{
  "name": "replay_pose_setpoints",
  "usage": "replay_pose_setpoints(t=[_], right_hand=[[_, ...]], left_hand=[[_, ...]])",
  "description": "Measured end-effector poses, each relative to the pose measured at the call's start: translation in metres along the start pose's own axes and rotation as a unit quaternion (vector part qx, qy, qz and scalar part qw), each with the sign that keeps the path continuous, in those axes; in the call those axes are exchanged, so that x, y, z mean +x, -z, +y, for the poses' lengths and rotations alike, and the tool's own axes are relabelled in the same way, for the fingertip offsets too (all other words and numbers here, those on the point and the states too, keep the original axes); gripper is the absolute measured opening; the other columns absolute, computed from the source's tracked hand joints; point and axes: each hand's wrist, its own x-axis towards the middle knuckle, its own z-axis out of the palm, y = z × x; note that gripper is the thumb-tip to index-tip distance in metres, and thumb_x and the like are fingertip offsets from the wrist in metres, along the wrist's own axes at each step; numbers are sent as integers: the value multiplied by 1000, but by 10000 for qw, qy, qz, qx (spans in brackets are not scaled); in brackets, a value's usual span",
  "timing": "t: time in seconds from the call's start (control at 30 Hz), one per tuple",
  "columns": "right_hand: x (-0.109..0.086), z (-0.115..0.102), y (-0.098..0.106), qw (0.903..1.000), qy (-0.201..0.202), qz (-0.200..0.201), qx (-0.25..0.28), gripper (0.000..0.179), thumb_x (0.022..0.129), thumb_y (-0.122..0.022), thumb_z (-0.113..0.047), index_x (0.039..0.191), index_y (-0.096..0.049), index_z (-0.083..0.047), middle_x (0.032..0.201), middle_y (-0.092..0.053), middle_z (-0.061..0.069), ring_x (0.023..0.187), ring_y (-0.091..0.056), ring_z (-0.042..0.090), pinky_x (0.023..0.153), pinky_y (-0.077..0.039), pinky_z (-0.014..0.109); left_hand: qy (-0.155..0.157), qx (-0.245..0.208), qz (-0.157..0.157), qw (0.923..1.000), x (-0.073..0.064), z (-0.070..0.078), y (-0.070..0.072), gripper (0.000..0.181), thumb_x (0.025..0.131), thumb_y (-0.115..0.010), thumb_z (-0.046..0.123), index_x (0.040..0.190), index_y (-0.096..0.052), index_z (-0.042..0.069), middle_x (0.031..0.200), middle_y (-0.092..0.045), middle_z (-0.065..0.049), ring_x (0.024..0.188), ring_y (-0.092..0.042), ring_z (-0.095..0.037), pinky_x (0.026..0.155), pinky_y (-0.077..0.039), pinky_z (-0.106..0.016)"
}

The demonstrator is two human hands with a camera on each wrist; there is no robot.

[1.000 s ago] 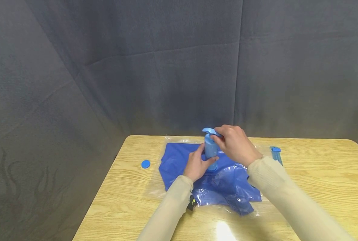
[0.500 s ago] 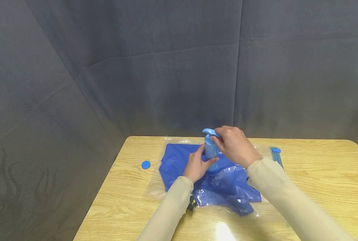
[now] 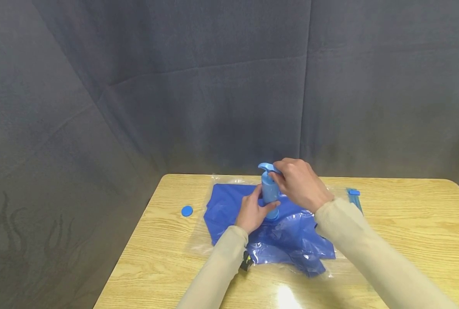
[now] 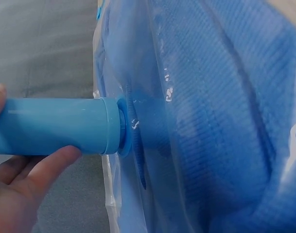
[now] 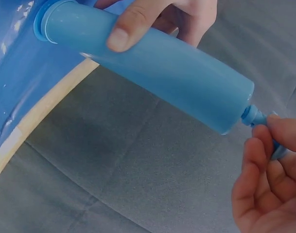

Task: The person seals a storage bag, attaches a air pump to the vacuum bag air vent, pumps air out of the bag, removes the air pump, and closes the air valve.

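A light-blue hand pump (image 3: 270,191) stands upright on a clear plastic vacuum bag (image 3: 202,240) that holds folded blue ribbed cloth (image 3: 229,206). My left hand (image 3: 251,211) grips the pump's barrel from the left side, thumb in front. In the left wrist view the pump's collar (image 4: 109,126) meets a round valve on the bag. My right hand (image 3: 300,183) holds the pump's curved handle (image 3: 267,166) at its right end. The right wrist view has the fingers curled round this handle, with a short length of rod (image 5: 252,115) between it and the barrel.
A round blue cap (image 3: 187,210) lies on the wooden table (image 3: 148,257), left of the bag. At the bag's right edge is a blue slider clip (image 3: 354,192). A small black and yellow object (image 3: 246,261) sits partly hidden by my left sleeve. Grey curtains hang behind.
My right hand and the pump's handle have shifted very slightly up and left. The left hand, barrel and bag look the same.
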Motion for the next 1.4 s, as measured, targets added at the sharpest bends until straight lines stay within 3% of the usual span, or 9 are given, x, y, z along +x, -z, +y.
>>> replay_pose_setpoints(t=[0.23,0.5,0.8,0.97,1.07,1.4], right_hand=[[1,-2,8,9990,31,304,339,15,87,-71,-10,99,-72,-1,75,-64,5,63,-58,15,61,-56,30],[7,-9,26,9898,649,1181,456,10,87,-70,-9,93,-71,-1,68,-58,3,57,-50,12,52,-45,24],[19,-22,53,9584,1013,2573,708,12,84,-74,-8,93,-72,0,69,-61,7,57,-46,10,53,-35,15],[22,-28,62,9401,1100,3124,809,15,87,-71,-12,96,-72,0,72,-63,10,60,-45,10,55,-31,14],[23,-30,63,9353,1107,3266,792,16,88,-70,-13,97,-72,-1,73,-63,10,61,-44,10,56,-30,16],[22,-30,63,9377,964,3243,788,15,88,-70,-12,98,-72,-1,73,-63,10,62,-47,10,57,-32,13]], left_hand=[[73,23,-35,10000,1,0,-1,57,87,-71,40,134,-50,16,120,-69,-9,112,-66,-22,95,-53,-37],[250,-46,-81,9996,1,2,-1,56,87,-71,39,134,-50,17,120,-69,-8,114,-65,-22,97,-51,-39],[171,-4,-24,9999,1,3,-1,55,86,-72,40,131,-52,17,118,-70,-9,111,-66,-22,95,-52,-37],[158,5,-42,9999,-1,3,-2,54,85,-72,40,130,-53,16,118,-70,-9,111,-66,-22,95,-52,-38],[166,11,-19,9999,0,3,-2,54,85,-72,40,130,-53,16,118,-70,-9,111,-66,-22,95,-52,-37],[274,8,-58,9996,0,3,-1,55,85,-72,41,131,-52,17,121,-69,-9,114,-65,-22,98,-51,-39]])
